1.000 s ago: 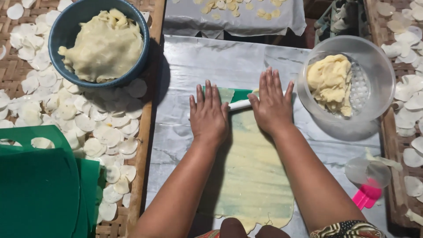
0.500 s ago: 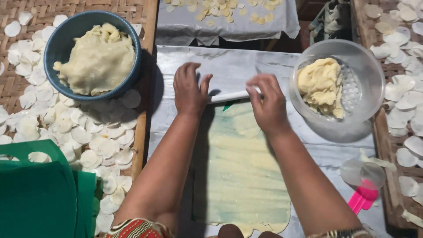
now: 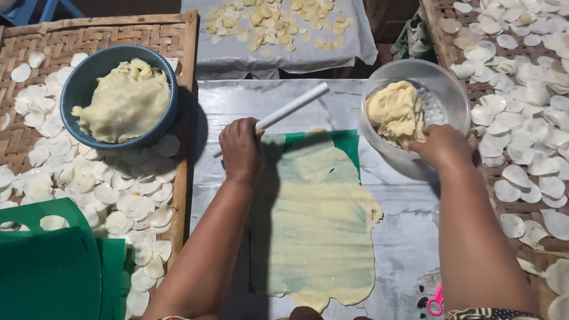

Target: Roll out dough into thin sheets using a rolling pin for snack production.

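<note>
Beside the rolled dough sheet, the left hand is gripping the stiff white rolling pin; the right hand, fingers curled, is pinching soft, sticky dough in the clear bowl.

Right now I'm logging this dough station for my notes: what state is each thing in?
Dough sheet: rolled flat and thin on the green mat.
White rolling pin: lying slantwise, left hand on its near end.
Clear bowl: part full of dough, right hand reaching in.
Blue bowl: heaped with dough.
Cut rounds: spread flat on the woven tray.
</note>
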